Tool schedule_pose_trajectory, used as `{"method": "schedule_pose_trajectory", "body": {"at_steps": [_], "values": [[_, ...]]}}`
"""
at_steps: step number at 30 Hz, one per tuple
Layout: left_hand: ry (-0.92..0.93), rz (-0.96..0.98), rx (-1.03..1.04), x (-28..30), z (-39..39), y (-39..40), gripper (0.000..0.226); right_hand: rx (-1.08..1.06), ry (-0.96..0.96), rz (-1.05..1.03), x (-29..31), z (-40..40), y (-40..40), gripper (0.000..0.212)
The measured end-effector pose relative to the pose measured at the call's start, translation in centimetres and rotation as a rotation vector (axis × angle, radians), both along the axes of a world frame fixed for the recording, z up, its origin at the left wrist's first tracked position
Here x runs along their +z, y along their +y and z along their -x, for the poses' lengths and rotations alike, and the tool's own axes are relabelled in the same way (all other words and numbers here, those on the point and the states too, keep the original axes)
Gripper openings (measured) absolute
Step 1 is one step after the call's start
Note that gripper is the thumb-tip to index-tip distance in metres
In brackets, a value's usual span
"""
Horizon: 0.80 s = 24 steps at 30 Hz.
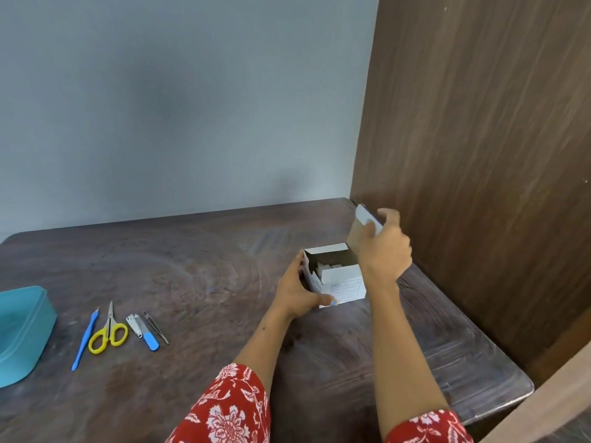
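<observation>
A small white cardboard box (343,284) stands on the dark wooden table (192,266), right of the middle. Its top is open and white items show inside. My left hand (295,290) grips the box's left side, thumb on the front face. My right hand (385,247) is raised over the box's right end and pinches the lifted lid flap (366,219), which tilts up and away.
At the left lie a blue stick tool (84,338), yellow scissors (108,332), a nail clipper (133,325), a blue-handled file (147,336) and tweezers (156,327). A teal plastic tub (22,334) sits at the left edge. A brown wooden panel (479,155) rises close behind the box.
</observation>
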State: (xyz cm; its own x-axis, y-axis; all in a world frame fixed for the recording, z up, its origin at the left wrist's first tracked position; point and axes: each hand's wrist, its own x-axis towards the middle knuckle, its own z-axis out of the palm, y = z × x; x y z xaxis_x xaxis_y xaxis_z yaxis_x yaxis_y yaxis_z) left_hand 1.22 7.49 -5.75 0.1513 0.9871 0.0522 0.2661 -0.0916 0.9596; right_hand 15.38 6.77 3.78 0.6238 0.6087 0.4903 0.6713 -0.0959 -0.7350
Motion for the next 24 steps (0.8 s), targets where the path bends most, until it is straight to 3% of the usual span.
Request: {"method": "schedule_pose_trajectory", "body": {"at_steps": [5, 13, 18, 20, 22, 24], "values": [[0.015, -0.015, -0.002, 0.0, 0.1, 0.0, 0.100, -0.085, 0.143, 0.043, -2.2, -2.7, 0.7, 0.027], [0.008, -0.013, -0.015, -0.2, 0.1, 0.1, 0.113, -0.030, 0.398, 0.526, -5.8, -5.3, 0.8, 0.039], [0.000, -0.001, -0.009, -0.3, 0.2, 0.1, 0.123, -0.039, 0.294, 0.615, -5.0, -4.9, 0.6, 0.039], [-0.006, 0.007, -0.001, -0.4, 0.2, 0.1, 0.126, -0.081, 0.143, 0.614, -3.9, -4.6, 0.5, 0.041], [-0.017, 0.012, 0.002, -0.4, 0.2, 0.2, 0.128, -0.130, -0.058, 0.517, -2.2, -3.9, 0.5, 0.047], [-0.024, 0.020, -0.002, -0.5, 0.2, 0.2, 0.127, -0.142, -0.207, 0.285, -0.4, -2.7, 0.3, 0.057]]}}
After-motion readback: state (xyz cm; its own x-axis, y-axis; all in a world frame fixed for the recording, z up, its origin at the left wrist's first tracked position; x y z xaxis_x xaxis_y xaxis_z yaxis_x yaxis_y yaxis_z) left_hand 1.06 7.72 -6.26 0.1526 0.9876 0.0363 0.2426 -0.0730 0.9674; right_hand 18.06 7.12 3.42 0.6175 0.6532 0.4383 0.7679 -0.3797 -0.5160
